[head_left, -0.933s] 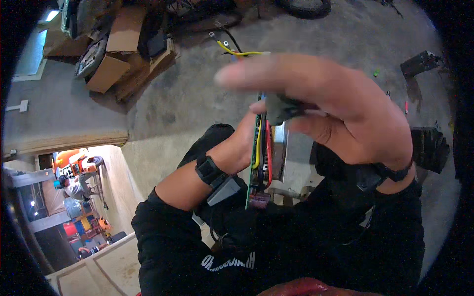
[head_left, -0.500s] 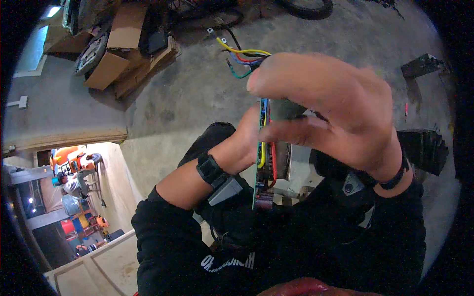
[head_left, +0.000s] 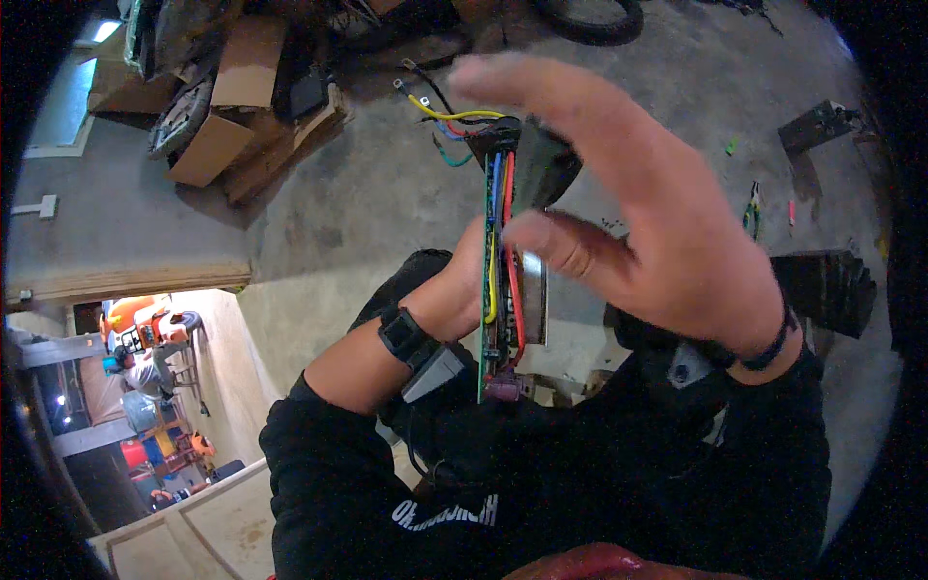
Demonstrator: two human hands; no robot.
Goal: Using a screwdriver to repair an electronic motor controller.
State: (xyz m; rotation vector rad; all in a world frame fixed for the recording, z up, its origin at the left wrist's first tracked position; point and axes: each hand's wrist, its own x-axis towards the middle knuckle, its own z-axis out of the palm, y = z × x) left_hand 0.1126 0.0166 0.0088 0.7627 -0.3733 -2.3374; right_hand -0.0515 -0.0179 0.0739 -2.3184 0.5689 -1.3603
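My left hand (head_left: 454,290), mostly behind a long green circuit board (head_left: 486,333), holds it upright at my lap; its fingertips are hidden. Red, yellow and blue wires (head_left: 510,275) run along the board. At its top is a black piece (head_left: 544,164) with a bundle of loose wires (head_left: 451,115) coming out, some tipped with metal lugs. My right hand (head_left: 657,222) is open at the board's right, index finger raised and stretched out over the black piece, thumb close to the wires; whether the thumb touches them I cannot tell.
Cardboard boxes (head_left: 246,63) are piled at the upper left, near a tire (head_left: 590,24). Pliers (head_left: 753,208), a black metal block (head_left: 812,130) and a dark stack (head_left: 822,295) lie right on the concrete floor (head_left: 329,203). Through the left doorway a person (head_left: 145,372) is beside an orange vehicle.
My right hand's index finger has lifted and spread away from the thumb, uncovering the board's top and black piece. The board has moved slightly left.
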